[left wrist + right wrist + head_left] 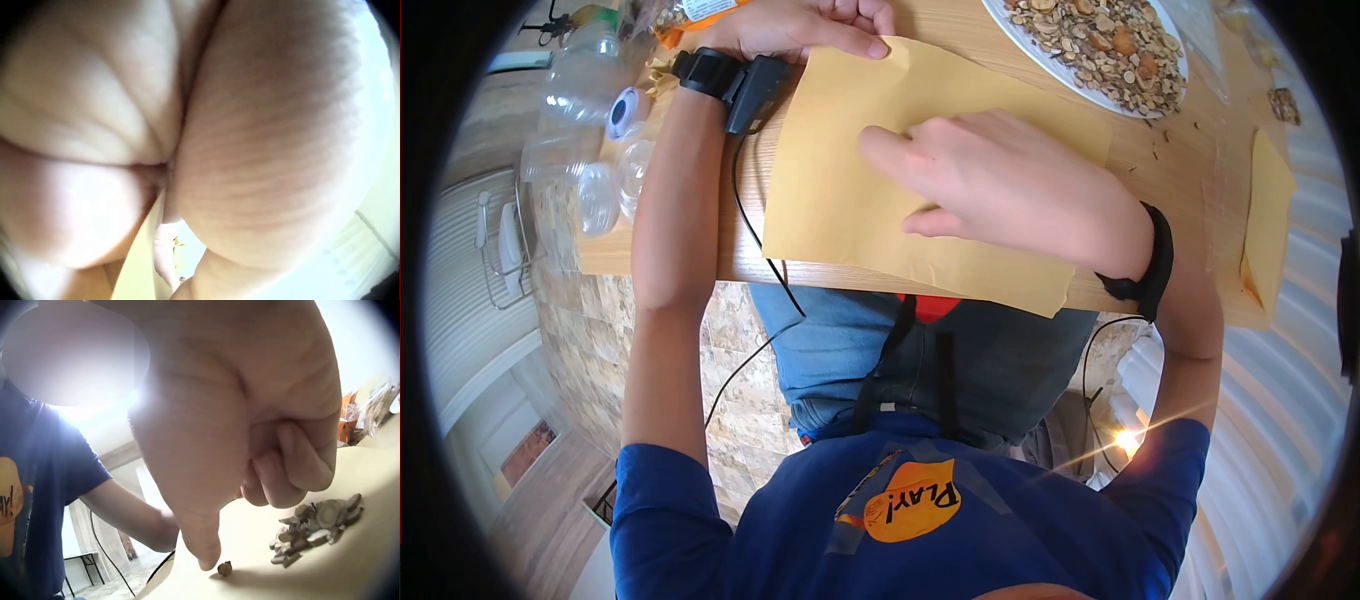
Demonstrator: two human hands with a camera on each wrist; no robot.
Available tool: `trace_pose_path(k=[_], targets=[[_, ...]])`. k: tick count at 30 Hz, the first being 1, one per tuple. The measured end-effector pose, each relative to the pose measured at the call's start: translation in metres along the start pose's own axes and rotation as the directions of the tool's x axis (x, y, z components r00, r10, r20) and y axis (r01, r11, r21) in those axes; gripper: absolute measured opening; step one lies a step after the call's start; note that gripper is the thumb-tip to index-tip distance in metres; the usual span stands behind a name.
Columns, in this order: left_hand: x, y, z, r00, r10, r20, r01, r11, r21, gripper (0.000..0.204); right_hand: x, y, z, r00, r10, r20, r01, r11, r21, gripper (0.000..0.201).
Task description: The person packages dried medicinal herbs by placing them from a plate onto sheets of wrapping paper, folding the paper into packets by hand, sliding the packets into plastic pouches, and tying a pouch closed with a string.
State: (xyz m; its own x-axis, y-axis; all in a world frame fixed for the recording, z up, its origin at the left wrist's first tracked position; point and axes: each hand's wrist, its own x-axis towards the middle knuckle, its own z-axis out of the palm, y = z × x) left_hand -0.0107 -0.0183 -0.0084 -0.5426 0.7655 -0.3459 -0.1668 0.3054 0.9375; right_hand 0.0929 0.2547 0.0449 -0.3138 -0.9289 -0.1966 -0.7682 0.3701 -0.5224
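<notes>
Yellow-brown paper lies across the table's near edge. The left hand pinches its upper left corner; in the left wrist view the paper runs between thumb and fingers of that hand. Above the middle of the sheet is the right hand. In the right wrist view, this hand has several fingers curled toward the palm, its thumb pointing down beside one small brown piece. Contact with it is unclear. A pile of dried slices rests on the paper; the head view hides it.
A white plate of dried mixed pieces stands at the upper right. Clear plastic bottles and an orange packet are at the upper left. Another yellow paper piece lies at the right. Black cables hang from both wrists.
</notes>
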Motion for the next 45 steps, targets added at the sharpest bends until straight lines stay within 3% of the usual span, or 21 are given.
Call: trace_pose_path(k=[2, 4, 10, 14, 17, 23, 25, 26, 28, 31, 35, 37, 41, 44, 45], targets=[[-0.001, 0.001, -0.001, 1.000, -0.026, 0.003, 0.026, 1.000, -0.004, 0.011, -0.003, 0.013, 0.012, 0.997, -0.022, -0.068, 0.022, 1.000, -0.007, 0.049], [-0.001, 0.001, 0.000, 1.000, -0.008, -0.004, 0.008, 1.000, 0.010, 0.011, -0.007, 0.021, 0.015, 0.939, -0.154, -0.306, 0.130, 0.987, -0.097, 0.046], [-0.001, 0.000, 0.000, 1.000, -0.015, 0.010, 0.015, 1.000, -0.005, 0.011, -0.005, 0.017, -0.016, 0.967, 0.025, -0.255, -0.033, 0.999, -0.027, 0.043], [-0.001, 0.002, 0.001, 1.000, 0.012, 0.014, -0.012, 1.000, -0.011, 0.011, -0.006, 0.029, -0.006, 0.965, -0.063, -0.253, 0.038, 0.994, -0.102, 0.045], [0.000, -0.002, 0.000, 1.000, 0.008, -0.007, -0.008, 1.000, -0.008, 0.011, -0.003, 0.022, 0.005, 0.973, -0.003, -0.231, 0.000, 1.000, -0.012, 0.047], [0.001, -0.002, -0.002, 1.000, 0.016, 0.000, -0.016, 0.999, 0.049, 0.011, -0.001, 0.022, 0.007, 0.986, 0.045, -0.161, -0.060, 0.994, -0.089, 0.049], [-0.001, -0.001, -0.001, 1.000, 0.028, -0.011, -0.028, 0.999, 0.046, 0.011, 0.000, 0.031, 0.010, 0.975, 0.054, -0.218, -0.048, 0.998, 0.032, 0.050], [-0.002, -0.001, 0.000, 0.999, 0.038, -0.019, -0.038, 0.998, 0.041, 0.011, -0.004, 0.032, 0.005, 0.975, 0.051, -0.216, -0.045, 0.999, 0.030, 0.050], [0.000, -0.001, 0.000, 0.999, 0.026, -0.023, -0.025, 0.999, 0.048, 0.011, -0.012, 0.033, -0.009, 0.939, -0.084, -0.333, 0.024, 0.983, -0.180, 0.054], [0.000, -0.001, 0.000, 1.000, 0.013, -0.023, -0.012, 0.999, 0.031, 0.012, -0.019, 0.040, -0.007, 0.947, 0.001, -0.321, -0.071, 0.975, -0.208, 0.058], [-0.001, -0.001, 0.001, 0.999, -0.006, -0.033, 0.006, 1.000, 0.016, 0.011, -0.020, 0.048, 0.003, 0.946, -0.020, -0.324, -0.010, 0.996, -0.092, 0.044], [-0.001, -0.001, 0.000, 1.000, -0.005, -0.016, 0.004, 1.000, -0.004, 0.011, -0.019, 0.048, 0.002, 0.974, -0.043, -0.221, 0.034, 0.999, -0.042, 0.041], [-0.001, 0.001, 0.002, 1.000, -0.012, -0.012, 0.011, 0.999, -0.032, 0.011, -0.018, 0.043, 0.007, 0.950, -0.107, -0.295, 0.093, 0.994, -0.062, 0.039], [0.000, 0.003, 0.001, 1.000, -0.014, -0.008, 0.014, 0.999, 0.046, 0.010, -0.014, 0.045, 0.011, 0.973, -0.024, -0.228, 0.023, 1.000, -0.006, 0.037], [0.000, 0.003, 0.001, 1.000, -0.013, -0.006, 0.013, 0.999, 0.046, 0.010, -0.013, 0.051, 0.022, 0.948, -0.080, -0.307, 0.080, 0.997, -0.013, 0.038]])
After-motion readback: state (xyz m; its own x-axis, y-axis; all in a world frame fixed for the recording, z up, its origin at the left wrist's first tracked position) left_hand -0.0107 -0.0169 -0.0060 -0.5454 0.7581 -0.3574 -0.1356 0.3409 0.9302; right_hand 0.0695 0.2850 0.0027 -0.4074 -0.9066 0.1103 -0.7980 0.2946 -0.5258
